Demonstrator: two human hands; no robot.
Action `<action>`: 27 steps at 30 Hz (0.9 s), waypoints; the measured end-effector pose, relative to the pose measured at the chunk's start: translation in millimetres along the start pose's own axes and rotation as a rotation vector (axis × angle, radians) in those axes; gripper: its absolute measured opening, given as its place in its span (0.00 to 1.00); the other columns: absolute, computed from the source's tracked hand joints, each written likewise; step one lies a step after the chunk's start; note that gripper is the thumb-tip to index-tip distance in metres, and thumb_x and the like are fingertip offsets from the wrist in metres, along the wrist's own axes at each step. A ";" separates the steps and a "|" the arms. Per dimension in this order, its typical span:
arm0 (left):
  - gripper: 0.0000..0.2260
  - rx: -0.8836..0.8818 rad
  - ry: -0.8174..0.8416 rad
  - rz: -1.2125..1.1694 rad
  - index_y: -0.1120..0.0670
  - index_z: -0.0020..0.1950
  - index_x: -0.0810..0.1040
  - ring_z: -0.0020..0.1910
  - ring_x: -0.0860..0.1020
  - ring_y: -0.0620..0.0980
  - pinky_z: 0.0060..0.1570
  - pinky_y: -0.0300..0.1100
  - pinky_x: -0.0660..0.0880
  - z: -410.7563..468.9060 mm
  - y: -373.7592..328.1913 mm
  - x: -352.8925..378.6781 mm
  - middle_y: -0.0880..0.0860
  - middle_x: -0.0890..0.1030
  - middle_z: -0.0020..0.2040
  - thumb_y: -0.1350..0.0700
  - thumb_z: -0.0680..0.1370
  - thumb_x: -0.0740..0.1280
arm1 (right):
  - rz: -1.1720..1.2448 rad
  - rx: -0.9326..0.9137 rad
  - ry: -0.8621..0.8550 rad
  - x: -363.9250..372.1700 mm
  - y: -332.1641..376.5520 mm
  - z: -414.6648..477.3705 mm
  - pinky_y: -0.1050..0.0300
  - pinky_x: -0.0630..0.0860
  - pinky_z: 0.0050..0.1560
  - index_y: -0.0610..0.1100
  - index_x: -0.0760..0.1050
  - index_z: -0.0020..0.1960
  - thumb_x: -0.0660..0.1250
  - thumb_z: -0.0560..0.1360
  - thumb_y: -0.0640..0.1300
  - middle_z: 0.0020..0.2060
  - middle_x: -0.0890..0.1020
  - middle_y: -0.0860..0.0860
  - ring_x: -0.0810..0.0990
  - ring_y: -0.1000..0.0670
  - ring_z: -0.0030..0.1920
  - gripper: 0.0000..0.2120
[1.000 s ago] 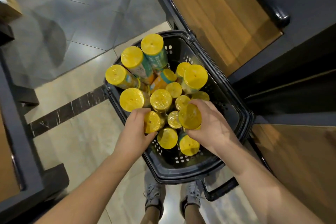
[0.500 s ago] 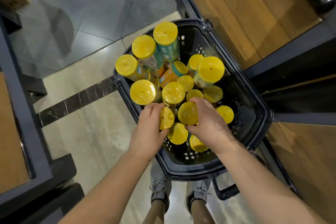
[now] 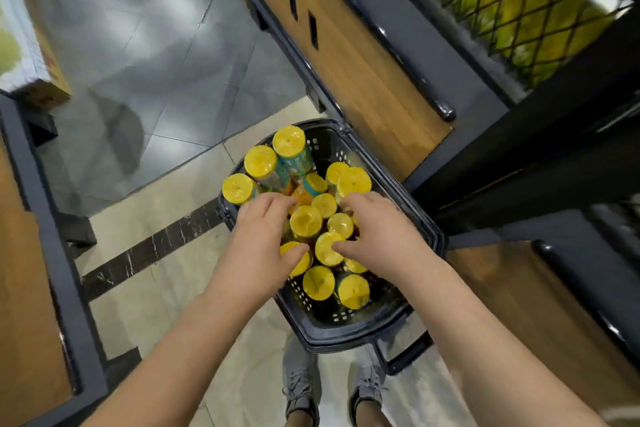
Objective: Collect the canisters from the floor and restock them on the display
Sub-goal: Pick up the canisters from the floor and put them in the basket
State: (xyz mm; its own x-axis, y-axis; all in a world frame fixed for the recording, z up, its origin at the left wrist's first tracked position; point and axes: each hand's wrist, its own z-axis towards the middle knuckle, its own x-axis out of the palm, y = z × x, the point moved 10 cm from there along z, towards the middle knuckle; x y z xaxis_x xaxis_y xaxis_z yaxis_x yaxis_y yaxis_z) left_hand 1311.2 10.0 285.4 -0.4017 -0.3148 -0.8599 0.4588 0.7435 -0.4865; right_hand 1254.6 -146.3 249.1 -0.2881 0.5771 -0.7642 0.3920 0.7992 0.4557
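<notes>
The tall round canisters with yellow lids (image 3: 306, 220) stand lids-up in the black plastic basket (image 3: 349, 340), in the middle of the frame. The left hand (image 3: 259, 246) and right hand (image 3: 384, 236) rest on top, both just as near. Fingers are bent, but I cannot tell if they hold any.

Left forearm (image 3: 173, 350): bare, rising from lower left toward centre; left hand (image 3: 263, 243): palm down, fingers (image 3: 268, 203) reaching forward and loosely bent, thumb stretched inward to the right. Right forearm (image 3: 485, 340): bare, rising from lower right toward centre; right hand (image 3: 384, 236): palm down, fingers bent forward, thumb stretched inward to the left; thumbs near each other, apart; whether either hand grips anything cannot be told.
</notes>
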 end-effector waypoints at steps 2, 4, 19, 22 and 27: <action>0.31 0.065 -0.033 0.071 0.52 0.69 0.74 0.67 0.68 0.55 0.67 0.48 0.65 8.5 -34.3 -46.2 0.51 0.72 0.67 0.50 0.69 0.80 | -0.050 -0.031 -0.076 -49.6 18.9 -19.0 0.45 0.72 0.65 0.50 0.67 0.72 0.74 0.73 0.56 0.66 0.72 0.48 0.70 0.43 0.68 0.32; 0.31 0.105 -0.047 0.140 0.53 0.69 0.76 0.67 0.68 0.58 0.67 0.50 0.65 15.2 -69.7 -90.9 0.54 0.73 0.67 0.50 0.68 0.80 | -0.074 -0.049 -0.149 -103.8 38.3 -41.4 0.47 0.70 0.67 0.51 0.65 0.74 0.73 0.73 0.57 0.68 0.71 0.49 0.69 0.44 0.69 0.34; 0.32 0.656 -0.158 0.300 0.49 0.75 0.69 0.73 0.61 0.54 0.72 0.49 0.61 -55.6 -374.5 -337.2 0.51 0.68 0.73 0.40 0.75 0.73 | -0.232 0.038 -0.718 -430.4 100.1 -343.2 0.45 0.74 0.60 0.51 0.71 0.72 0.72 0.72 0.54 0.64 0.73 0.48 0.74 0.43 0.64 0.29; 0.32 0.784 -0.129 0.278 0.47 0.77 0.67 0.74 0.60 0.53 0.72 0.50 0.63 -69.0 -417.6 -350.3 0.49 0.65 0.74 0.40 0.75 0.72 | -0.226 0.134 -0.833 -453.2 100.7 -400.0 0.45 0.73 0.62 0.51 0.71 0.72 0.73 0.72 0.53 0.66 0.74 0.48 0.74 0.43 0.65 0.29; 0.31 1.024 -0.070 0.216 0.48 0.72 0.72 0.71 0.66 0.55 0.66 0.45 0.62 -106.5 -487.3 -356.0 0.49 0.71 0.71 0.39 0.73 0.74 | -0.193 0.416 -0.979 -448.3 87.8 -495.9 0.45 0.73 0.62 0.52 0.69 0.73 0.71 0.75 0.55 0.68 0.73 0.49 0.72 0.43 0.67 0.28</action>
State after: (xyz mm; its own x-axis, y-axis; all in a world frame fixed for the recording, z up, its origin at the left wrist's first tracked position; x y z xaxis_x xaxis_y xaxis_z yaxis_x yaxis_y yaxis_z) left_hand 1146.3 -177.4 845.1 -0.2001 -0.2924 -0.9351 0.9798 -0.0568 -0.1919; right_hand 985.0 -251.4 858.1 0.3742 -0.0852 -0.9234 0.7341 0.6356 0.2388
